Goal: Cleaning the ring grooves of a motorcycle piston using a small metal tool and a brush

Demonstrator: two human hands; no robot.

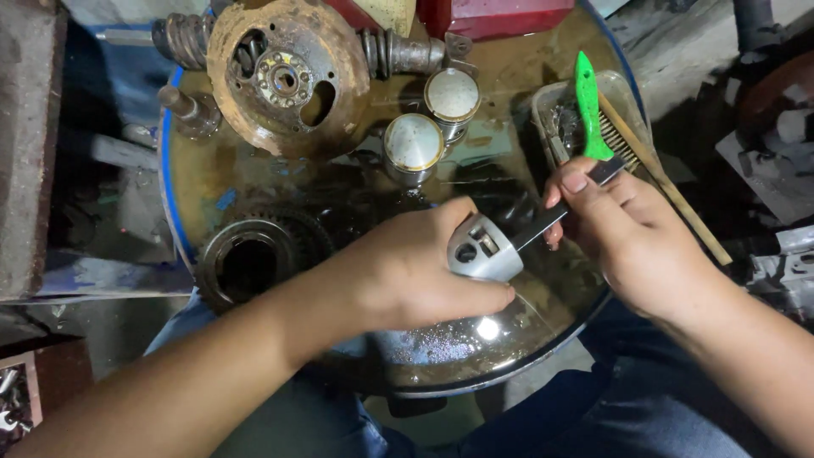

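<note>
My left hand (415,267) grips a small grey metal part (479,248) with a round hole and a slot, held over the oily top of a blue drum (174,220). My right hand (615,229) holds a brush with a green handle (587,102); its dark end (543,222) reaches down against the grey part. The two hands are close together at the drum's near right side.
On the drum lie a rusty round plate (284,76), a dark gear ring (250,259), two pistons (414,144) (452,96), a spring (182,38) and a small tray (555,110) with a wire brush (661,174). A red container (496,15) stands behind. Clutter surrounds the drum.
</note>
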